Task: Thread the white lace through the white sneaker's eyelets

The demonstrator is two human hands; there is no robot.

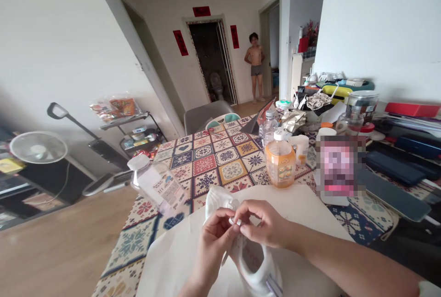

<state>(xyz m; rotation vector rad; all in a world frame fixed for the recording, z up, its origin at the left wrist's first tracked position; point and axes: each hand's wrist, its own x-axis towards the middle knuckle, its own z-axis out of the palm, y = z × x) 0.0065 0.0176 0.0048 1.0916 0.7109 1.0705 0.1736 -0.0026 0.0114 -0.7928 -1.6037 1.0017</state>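
head: fingers (245,208) together over shoe (260,275)

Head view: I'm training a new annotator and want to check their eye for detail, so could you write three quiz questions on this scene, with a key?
1. Multiple choice: what colour is the cap on the orange-coloured plastic bottle?
A) red
B) white
C) green
2. True or false: the right hand is at that bottle, away from the white sneaker.
3. Short answer: what does the left hand pinch together with the right hand?

Key: 1. B. 2. False; it is at the sneaker. 3. A narrow white strip, apparently a shoelace.
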